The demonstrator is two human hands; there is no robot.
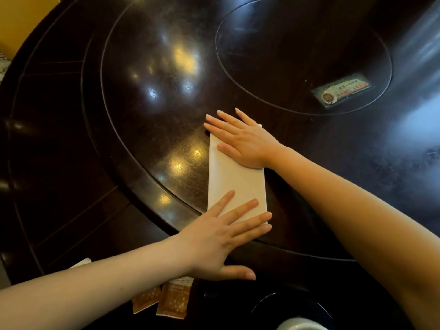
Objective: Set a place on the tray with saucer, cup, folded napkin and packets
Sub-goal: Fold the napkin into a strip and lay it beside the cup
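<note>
Two flat palms, the left hand and right hand, press the white napkin into a long fold on the dark tabletop, each grip wide and holding nothing, while two orange packets wait nearby, so placement seems undone.

My dark, glossy round desk carries a white folded napkin (lying flat near its middle), two brown sugar packets at the near edge, and a worn sticker farther off.
</note>
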